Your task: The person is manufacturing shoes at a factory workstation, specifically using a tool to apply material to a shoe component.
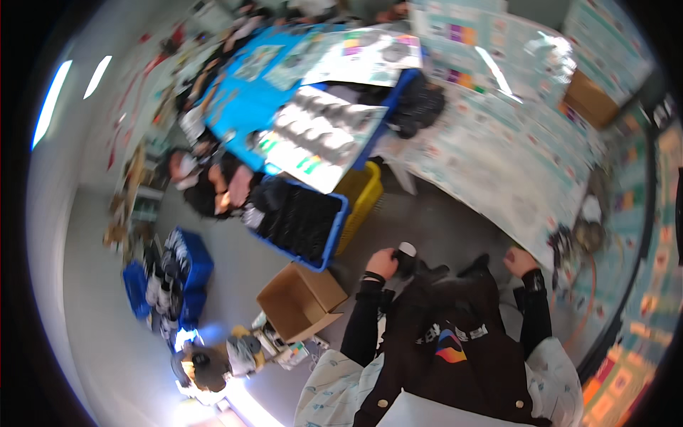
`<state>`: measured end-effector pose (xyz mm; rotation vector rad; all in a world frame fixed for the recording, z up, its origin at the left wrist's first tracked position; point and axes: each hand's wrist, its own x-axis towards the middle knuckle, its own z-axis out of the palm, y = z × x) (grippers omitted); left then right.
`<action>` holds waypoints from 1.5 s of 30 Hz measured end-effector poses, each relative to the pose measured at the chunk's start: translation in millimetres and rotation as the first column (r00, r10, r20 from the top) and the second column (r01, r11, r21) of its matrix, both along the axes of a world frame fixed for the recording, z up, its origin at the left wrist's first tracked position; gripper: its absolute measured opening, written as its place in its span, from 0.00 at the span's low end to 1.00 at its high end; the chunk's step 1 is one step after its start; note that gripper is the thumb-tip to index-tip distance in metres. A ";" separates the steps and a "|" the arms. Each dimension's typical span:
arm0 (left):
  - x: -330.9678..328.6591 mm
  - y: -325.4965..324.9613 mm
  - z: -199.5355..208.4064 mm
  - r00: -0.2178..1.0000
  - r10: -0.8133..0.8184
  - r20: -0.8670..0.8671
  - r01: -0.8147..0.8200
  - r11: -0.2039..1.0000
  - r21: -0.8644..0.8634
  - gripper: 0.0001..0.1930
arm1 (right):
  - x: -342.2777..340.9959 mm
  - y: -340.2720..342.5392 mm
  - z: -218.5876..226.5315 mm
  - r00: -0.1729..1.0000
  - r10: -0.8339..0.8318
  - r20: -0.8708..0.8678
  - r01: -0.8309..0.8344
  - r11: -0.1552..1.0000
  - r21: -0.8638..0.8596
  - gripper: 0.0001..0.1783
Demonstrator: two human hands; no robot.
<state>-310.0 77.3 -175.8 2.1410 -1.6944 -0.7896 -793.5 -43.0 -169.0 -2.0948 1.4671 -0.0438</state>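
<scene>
My left hand (383,263) is closed around a dark, roughly cylindrical thing (406,262) with a white end, held just in front of my body. What kind of thing it is does not show clearly. My right hand (521,262), its fingers curled in, is close to the near edge of the paper-covered table (498,178). Nothing can be seen in that hand. The black apron (455,363) I wear fills the space between my arms.
Left of the table stand a blue crate (340,228) of black parts and a yellow crate (366,203). An open cardboard box (295,306) sits nearer me. Other people work along a blue-topped table (249,107); a person (210,366) is at lower left.
</scene>
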 end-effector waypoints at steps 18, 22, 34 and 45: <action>-253.4 -184.3 2.5 0.942 -0.311 -0.128 0.309 0.950 -0.037 0.13 | -178.1 -11.8 -54.9 0.856 -0.503 -0.115 0.491 0.863 -0.123 0.37; -265.4 -205.1 -11.8 0.978 -0.204 -0.045 0.208 0.972 0.111 0.12 | -156.4 -55.0 -72.8 0.775 -0.591 -0.224 0.572 0.807 -0.147 0.44; -289.4 -288.2 -4.3 0.930 -0.332 -0.155 0.360 0.910 0.208 0.17 | -162.3 -89.9 -61.3 0.730 -0.680 0.072 0.668 0.688 -0.283 0.17; -403.3 -389.8 -62.1 0.930 -0.330 -0.161 0.336 0.942 0.013 0.18 | -172.5 -103.2 63.3 -0.037 -0.898 0.439 0.468 0.373 0.801 0.19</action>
